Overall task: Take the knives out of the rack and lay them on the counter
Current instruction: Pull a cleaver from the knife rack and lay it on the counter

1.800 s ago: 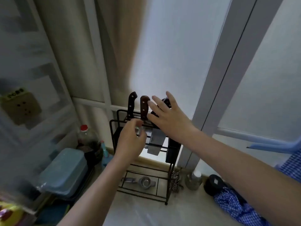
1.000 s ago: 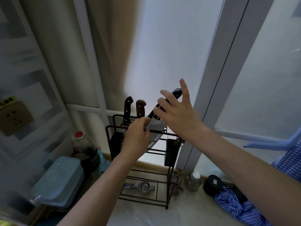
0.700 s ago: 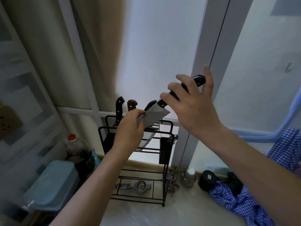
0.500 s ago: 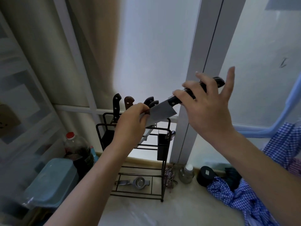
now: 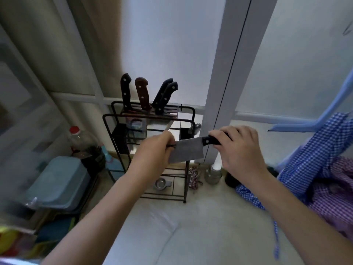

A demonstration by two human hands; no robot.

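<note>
Pale bench lies below my hands. Broad steel cleaver with black handle has just cleared the black wire rack; right grip closed on its handle, left grip pinching the blade tip. Four knives remain.

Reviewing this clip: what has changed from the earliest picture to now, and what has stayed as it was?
The cleaver has come up out of the rack and now sits level in front of it. The right hand has closed on its handle; the left hand pinches the blade's far end. Four knives stay slotted in the rack; the counter holds no knife yet.
</note>
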